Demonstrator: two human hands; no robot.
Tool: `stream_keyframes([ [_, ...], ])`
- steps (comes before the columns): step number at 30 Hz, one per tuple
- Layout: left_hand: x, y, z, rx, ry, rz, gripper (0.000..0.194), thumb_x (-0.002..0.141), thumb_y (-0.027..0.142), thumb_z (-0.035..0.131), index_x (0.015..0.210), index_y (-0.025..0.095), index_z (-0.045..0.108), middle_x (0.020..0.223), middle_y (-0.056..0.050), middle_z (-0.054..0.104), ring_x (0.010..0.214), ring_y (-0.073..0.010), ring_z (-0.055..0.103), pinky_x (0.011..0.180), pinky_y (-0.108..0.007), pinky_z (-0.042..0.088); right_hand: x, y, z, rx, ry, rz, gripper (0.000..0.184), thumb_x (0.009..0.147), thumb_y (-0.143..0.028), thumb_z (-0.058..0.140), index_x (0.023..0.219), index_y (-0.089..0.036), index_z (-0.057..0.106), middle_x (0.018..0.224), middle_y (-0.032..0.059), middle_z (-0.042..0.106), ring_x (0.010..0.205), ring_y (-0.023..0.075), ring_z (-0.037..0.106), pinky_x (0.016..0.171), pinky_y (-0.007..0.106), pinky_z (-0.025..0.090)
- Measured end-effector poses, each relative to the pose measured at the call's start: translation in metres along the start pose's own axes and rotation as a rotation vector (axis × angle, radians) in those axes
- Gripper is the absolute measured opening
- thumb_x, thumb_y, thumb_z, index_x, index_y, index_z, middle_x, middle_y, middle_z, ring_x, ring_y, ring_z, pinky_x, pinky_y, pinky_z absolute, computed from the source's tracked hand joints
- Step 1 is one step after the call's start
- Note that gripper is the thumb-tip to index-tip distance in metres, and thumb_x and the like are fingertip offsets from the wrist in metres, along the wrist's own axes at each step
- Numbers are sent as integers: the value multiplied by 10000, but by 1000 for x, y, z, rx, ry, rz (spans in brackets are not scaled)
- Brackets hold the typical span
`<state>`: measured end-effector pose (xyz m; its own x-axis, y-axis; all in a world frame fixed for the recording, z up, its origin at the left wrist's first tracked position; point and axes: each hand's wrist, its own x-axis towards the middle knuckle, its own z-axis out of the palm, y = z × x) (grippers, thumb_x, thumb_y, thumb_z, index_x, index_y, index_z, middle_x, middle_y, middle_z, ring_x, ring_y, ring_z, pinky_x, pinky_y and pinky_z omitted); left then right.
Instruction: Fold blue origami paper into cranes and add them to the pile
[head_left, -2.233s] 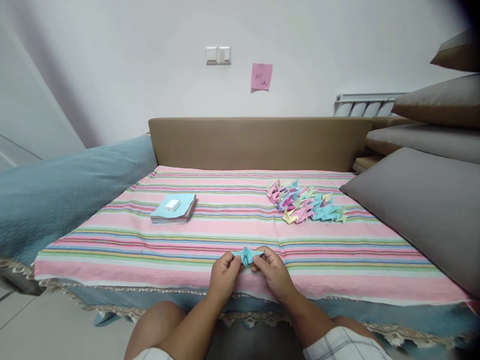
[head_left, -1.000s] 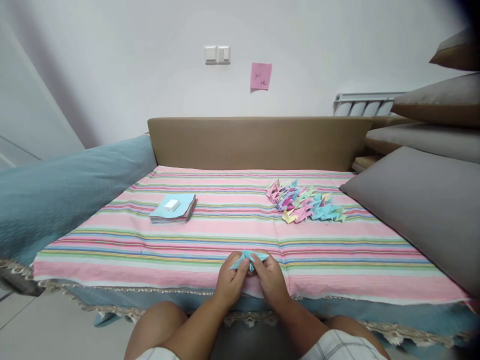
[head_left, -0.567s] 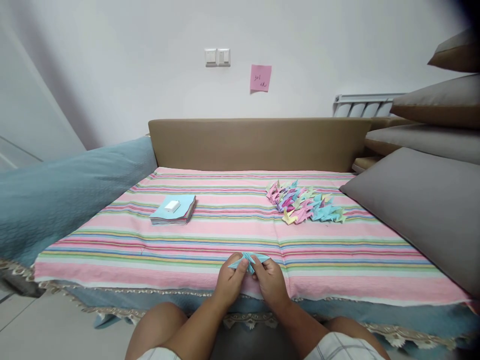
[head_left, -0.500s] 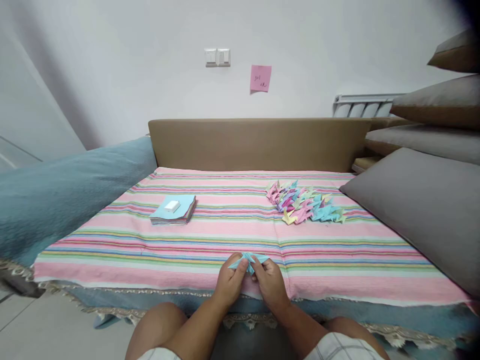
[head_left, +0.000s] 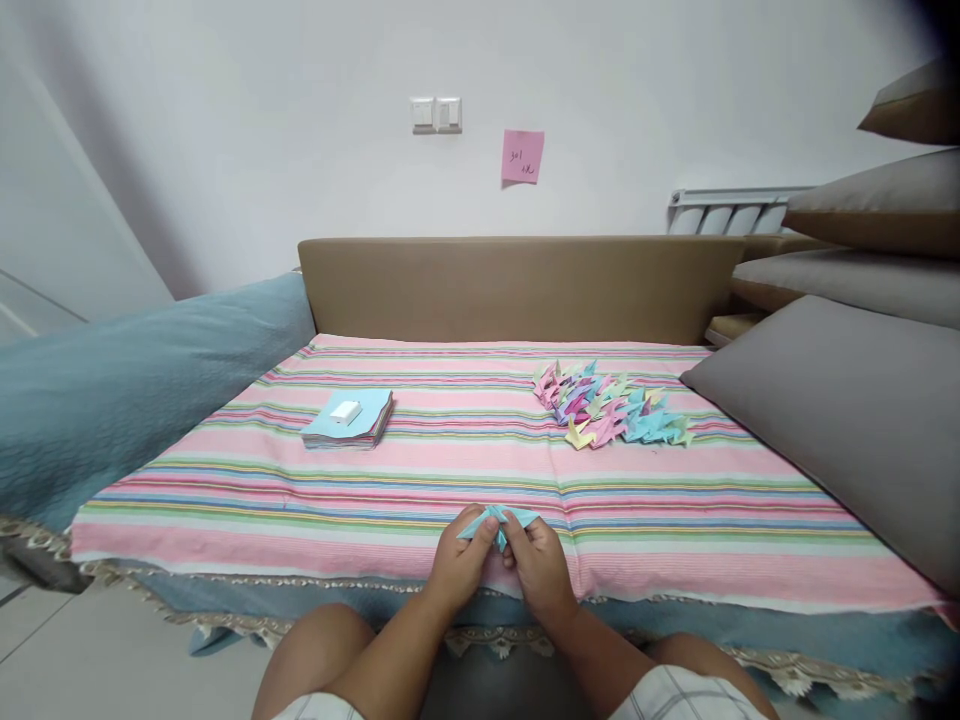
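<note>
A light blue origami crane is pinched between both hands above the front part of the striped cloth. Its two pointed ends stick out to the left and right over my fingers. My left hand grips its left half, thumb on top. My right hand holds the right half the same way, and the two thumbs nearly meet at the middle. The fingers underneath are mostly hidden. Beyond my right hand lies a pile of folded paper cranes in pink, blue, yellow, green and purple.
A stack of square paper with a small white block on top lies at the left. The striped cloth covers the seat. Grey cushions are piled on the right, a blue-covered armrest on the left, and a brown backrest behind.
Since the earliest frame my hands have come closer together, and my thumbs have moved onto the crane's middle. Over the last half second there is hardly any movement.
</note>
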<state>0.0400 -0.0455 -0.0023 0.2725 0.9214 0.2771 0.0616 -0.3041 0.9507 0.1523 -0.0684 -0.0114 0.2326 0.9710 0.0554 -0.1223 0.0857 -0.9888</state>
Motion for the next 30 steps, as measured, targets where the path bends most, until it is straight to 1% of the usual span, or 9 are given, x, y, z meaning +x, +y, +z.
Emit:
stream_keyframes([
  [3,0,2,-1,17,-10,22,361,821,482,481,697,163,597,707,-13,509,716,-155,479,701,-255,392,1,3,0,19,-22,24,433,717,-597,564,655,-171,525,487,-40,472,456,102,425,453,224,361],
  [5,0,3,-1,13,-12,12,369,810,495,491,703,161,607,707,-16,515,717,-159,480,704,-260,390,2,4,0,13,-18,20,436,715,-599,567,642,-172,520,481,-44,461,452,99,417,449,222,351],
  [9,0,4,0,-58,16,-52,387,766,530,537,683,157,601,688,-11,512,685,-152,464,681,-257,382,1,2,1,17,-4,5,449,717,-605,562,602,-174,509,460,-50,437,439,92,400,436,220,333],
  [12,0,2,2,-129,52,-100,379,767,520,548,659,158,571,661,6,484,660,-133,440,655,-241,368,3,3,2,78,21,59,447,705,-601,580,601,-173,511,473,-48,458,441,87,413,439,215,342],
  [15,0,-3,4,-253,74,-150,349,772,491,566,677,155,567,635,23,475,633,-114,428,633,-228,357,5,5,3,197,37,136,435,683,-591,612,611,-173,512,477,-51,476,432,80,418,432,211,341],
  [18,1,-6,8,-440,94,-220,331,762,478,592,704,152,582,614,28,497,602,-104,443,611,-226,360,6,4,5,316,38,185,426,658,-578,645,626,-171,519,463,-61,466,413,71,399,406,203,315],
  [22,1,0,14,-667,108,-319,342,729,483,633,715,142,607,593,16,539,581,-112,494,596,-240,393,6,-3,7,426,46,235,431,619,-564,686,638,-168,517,454,-72,452,392,57,378,380,187,286],
  [26,1,6,17,-764,138,-390,366,694,477,675,728,116,625,605,-28,598,565,-135,547,568,-262,423,5,-7,7,499,72,306,443,580,-550,723,652,-167,513,458,-74,470,392,50,399,386,175,306],
  [30,1,5,17,-811,121,-429,406,701,500,661,712,96,624,564,-42,586,540,-155,562,534,-279,429,5,-10,7,537,81,354,440,565,-534,738,642,-169,506,454,-76,471,388,48,403,384,173,309],
])
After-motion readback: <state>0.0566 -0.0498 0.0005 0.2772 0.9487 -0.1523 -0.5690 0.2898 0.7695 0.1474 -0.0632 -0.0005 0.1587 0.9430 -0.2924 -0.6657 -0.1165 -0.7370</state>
